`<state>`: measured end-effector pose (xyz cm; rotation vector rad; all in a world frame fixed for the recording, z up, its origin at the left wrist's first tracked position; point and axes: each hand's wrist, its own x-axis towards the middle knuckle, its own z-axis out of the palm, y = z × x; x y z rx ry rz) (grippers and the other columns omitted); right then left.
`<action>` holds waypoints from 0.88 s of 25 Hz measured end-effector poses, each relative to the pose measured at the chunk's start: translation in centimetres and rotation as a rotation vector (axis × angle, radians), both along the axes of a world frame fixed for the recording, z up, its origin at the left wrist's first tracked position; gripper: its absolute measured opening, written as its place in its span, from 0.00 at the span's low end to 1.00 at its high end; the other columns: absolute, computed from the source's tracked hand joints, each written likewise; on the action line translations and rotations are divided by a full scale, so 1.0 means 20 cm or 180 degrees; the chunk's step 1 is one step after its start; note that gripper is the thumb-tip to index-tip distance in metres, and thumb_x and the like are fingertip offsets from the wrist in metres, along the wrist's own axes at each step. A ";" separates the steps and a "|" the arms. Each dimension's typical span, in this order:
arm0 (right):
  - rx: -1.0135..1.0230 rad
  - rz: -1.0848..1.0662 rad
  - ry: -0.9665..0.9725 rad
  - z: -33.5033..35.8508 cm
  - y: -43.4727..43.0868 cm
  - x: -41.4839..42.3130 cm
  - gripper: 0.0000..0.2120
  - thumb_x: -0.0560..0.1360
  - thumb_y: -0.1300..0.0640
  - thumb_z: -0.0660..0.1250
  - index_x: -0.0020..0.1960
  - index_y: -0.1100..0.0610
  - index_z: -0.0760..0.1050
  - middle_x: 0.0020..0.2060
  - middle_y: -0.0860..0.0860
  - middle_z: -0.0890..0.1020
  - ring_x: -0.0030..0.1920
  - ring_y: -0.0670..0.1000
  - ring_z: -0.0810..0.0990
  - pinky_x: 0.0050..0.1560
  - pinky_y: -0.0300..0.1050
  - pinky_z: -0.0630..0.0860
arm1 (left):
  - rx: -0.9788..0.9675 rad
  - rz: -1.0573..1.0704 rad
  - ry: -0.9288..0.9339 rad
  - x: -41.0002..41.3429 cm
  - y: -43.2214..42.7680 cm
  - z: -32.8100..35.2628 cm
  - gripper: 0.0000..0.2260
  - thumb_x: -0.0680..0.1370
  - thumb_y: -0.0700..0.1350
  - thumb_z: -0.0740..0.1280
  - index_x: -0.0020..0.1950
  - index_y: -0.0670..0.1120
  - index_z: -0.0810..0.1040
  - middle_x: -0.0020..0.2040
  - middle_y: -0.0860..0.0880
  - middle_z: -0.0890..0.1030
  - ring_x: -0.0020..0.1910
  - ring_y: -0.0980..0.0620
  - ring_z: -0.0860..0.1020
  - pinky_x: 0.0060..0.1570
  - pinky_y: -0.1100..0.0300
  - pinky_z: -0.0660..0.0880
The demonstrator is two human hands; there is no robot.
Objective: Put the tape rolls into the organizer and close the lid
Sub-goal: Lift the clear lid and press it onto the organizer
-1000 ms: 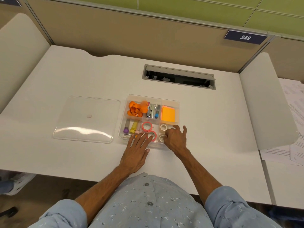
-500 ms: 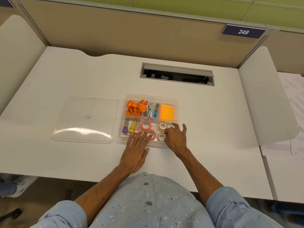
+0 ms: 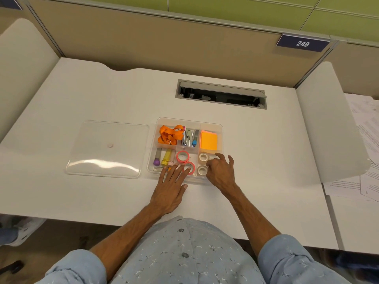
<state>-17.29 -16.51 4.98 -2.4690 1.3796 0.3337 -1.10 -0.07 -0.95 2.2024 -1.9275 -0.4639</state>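
A clear plastic organizer (image 3: 221, 128) sits mid-desk with its lid off. Two pink tape rolls (image 3: 182, 156) (image 3: 190, 167) lie in its front middle compartment. Two white tape rolls (image 3: 203, 157) (image 3: 202, 170) lie in the front right compartment. My left hand (image 3: 170, 187) rests flat on the desk, its fingertips over the organizer's front edge and touching the near pink roll. My right hand (image 3: 221, 171) hovers over the front right corner, fingers loosely curled and empty. The clear lid (image 3: 106, 148) lies flat on the desk to the left of the organizer.
Other compartments hold an orange lanyard (image 3: 170, 135), a stapler (image 3: 189, 137), orange sticky notes (image 3: 208, 140) and markers (image 3: 166, 157). A cable slot (image 3: 221, 94) opens behind the organizer. White side panels flank the desk; papers (image 3: 367, 124) lie at the right.
My right hand has opened slightly and lifted its fingers off the white rolls. My left hand stays in place.
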 end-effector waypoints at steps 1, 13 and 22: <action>-0.0078 -0.0036 -0.0106 0.01 0.00 0.00 0.13 0.81 0.54 0.67 0.62 0.53 0.85 0.66 0.51 0.85 0.81 0.53 0.68 0.85 0.63 0.53 | 0.0034 -0.0023 -0.0010 0.00 0.00 0.00 0.28 0.88 0.56 0.55 0.86 0.50 0.54 0.87 0.47 0.56 0.87 0.45 0.51 0.86 0.37 0.47; -0.0235 0.0763 -0.1445 0.03 0.26 0.54 0.18 0.79 0.60 0.68 0.68 0.53 0.82 0.66 0.52 0.84 0.71 0.55 0.77 0.76 0.57 0.71 | -0.0265 0.0504 -0.0068 0.40 0.11 0.09 0.30 0.88 0.55 0.54 0.87 0.50 0.46 0.88 0.49 0.45 0.87 0.49 0.43 0.86 0.39 0.41; -0.0524 0.2046 -0.0569 -0.06 0.56 1.00 0.28 0.80 0.58 0.65 0.80 0.56 0.68 0.81 0.54 0.69 0.87 0.57 0.55 0.86 0.68 0.45 | -0.0047 0.1392 -0.0074 0.85 0.53 0.06 0.28 0.87 0.45 0.61 0.86 0.45 0.56 0.86 0.43 0.58 0.86 0.41 0.58 0.85 0.38 0.55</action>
